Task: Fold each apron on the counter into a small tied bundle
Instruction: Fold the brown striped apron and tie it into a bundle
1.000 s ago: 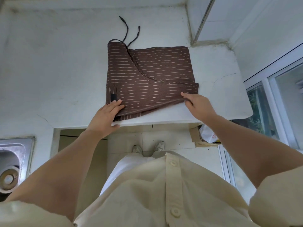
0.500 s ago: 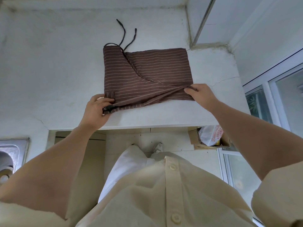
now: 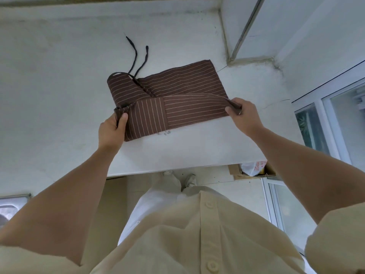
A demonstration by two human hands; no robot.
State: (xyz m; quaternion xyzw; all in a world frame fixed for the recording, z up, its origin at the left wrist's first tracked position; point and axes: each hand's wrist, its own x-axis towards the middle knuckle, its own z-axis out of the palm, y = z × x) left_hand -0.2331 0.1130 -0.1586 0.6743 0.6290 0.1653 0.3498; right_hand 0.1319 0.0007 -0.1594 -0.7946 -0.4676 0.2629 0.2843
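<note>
apron (image 3: 177, 89): brown, thin pale stripes, partly folded on white counter (image 3: 59, 86); near edge lifted, two dark strings (image 3: 136, 58) trailing off the far side
left hand (image 3: 111, 128): pinching lifted left corner, thumb on top
right hand (image 3: 244, 115): pinching lifted right corner

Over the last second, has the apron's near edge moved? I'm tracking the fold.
Yes. The left hand and right hand pinch the near edge of the apron, now lifted away from the front lip of the counter, toward the wall.
</note>
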